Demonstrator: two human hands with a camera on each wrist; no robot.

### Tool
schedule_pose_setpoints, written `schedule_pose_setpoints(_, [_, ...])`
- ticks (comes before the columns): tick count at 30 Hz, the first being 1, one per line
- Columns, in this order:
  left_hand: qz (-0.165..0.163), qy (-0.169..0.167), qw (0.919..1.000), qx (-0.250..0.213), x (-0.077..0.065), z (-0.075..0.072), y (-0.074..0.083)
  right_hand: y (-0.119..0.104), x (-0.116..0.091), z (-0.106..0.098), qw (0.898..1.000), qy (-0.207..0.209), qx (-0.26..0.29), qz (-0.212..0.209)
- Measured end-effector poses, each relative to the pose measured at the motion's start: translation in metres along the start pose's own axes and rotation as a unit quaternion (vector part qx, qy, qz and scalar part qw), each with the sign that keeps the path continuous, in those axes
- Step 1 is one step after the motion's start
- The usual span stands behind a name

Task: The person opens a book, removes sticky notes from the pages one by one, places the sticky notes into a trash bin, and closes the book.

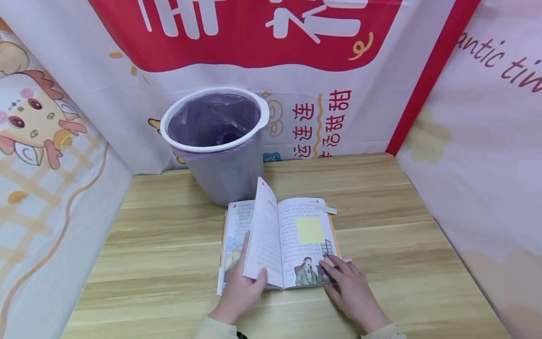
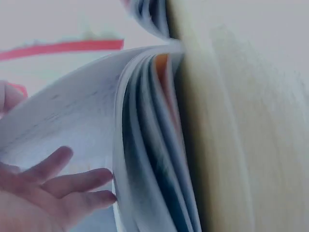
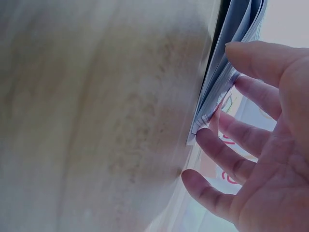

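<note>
1. The book lies spread on the table, just in front of the bin.
2. The left hand pinches a raised leaf near its lower edge, thumb on one side and fingers on the other.
3. The right hand rests on the lower outer corner of the right page, fingers loosely bent, beside a pink tab. Whether it grips the tab, one cannot tell.
4. The step in hand looks like turning the leaf. It would go best with a light pinch near the outer edge and an even swing, so that the paper does not crease at the spine.
5. The right hand would do well to press the corner flat and keep off the yellow note and the pale tab, which could lift or bend.
6. Writing: the back cloth has sideways red characters, among them 运连连 and 活甜甜. White ones on its red panel are cut off.
7. The right cloth shows "antic ti…", cut off by the frame. The book's print is too small to read; no brand shows on the bin.
</note>
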State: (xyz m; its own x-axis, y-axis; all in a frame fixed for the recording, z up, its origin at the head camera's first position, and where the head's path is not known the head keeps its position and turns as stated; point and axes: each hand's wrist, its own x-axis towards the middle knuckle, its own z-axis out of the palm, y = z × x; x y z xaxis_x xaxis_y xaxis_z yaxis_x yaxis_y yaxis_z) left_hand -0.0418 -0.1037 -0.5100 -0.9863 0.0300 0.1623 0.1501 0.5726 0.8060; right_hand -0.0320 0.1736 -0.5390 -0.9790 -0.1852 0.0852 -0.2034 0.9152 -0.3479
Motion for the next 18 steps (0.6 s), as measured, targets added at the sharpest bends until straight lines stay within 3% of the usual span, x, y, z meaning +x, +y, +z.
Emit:
schedule_pose_setpoints(2, [-0.010, 0.038, 0.9986, -0.035, 0.000, -0.009, -0.006, 0.000, 0.000, 0.001, 1.000, 0.002, -0.002, -0.001])
schedule_pose_setpoints(5, [-0.031, 0.075, 0.9965, -0.017, -0.003, -0.020, -0.016, 0.001, 0.000, 0.002, 1.000, 0.004, -0.004, -0.001])
schedule_pose_setpoints(8, [-0.018, 0.082, 0.9951, 0.053, -0.005, -0.028, -0.026, 0.001, 0.000, 0.002, 1.000, 0.004, -0.005, -0.002])
schedule_pose_setpoints(11, [0.024, 0.077, 0.9864, 0.143, -0.005, -0.033, -0.036, 0.001, 0.000, 0.002, 1.000, 0.001, -0.005, -0.004])
schedule_pose_setpoints(13, [0.054, 0.055, 0.9731, 0.217, -0.002, -0.036, -0.039, 0.001, 0.000, 0.002, 1.000, -0.002, -0.006, -0.005])
schedule_pose_setpoints(15, [0.087, 0.010, 0.9554, 0.282, 0.001, -0.037, -0.036, 0.002, 0.000, 0.002, 1.000, -0.002, -0.006, -0.007])
schedule_pose_setpoints(18, [0.152, -0.066, 0.9270, 0.337, 0.008, -0.027, -0.020, 0.002, -0.001, 0.001, 1.000, 0.001, -0.010, -0.008])
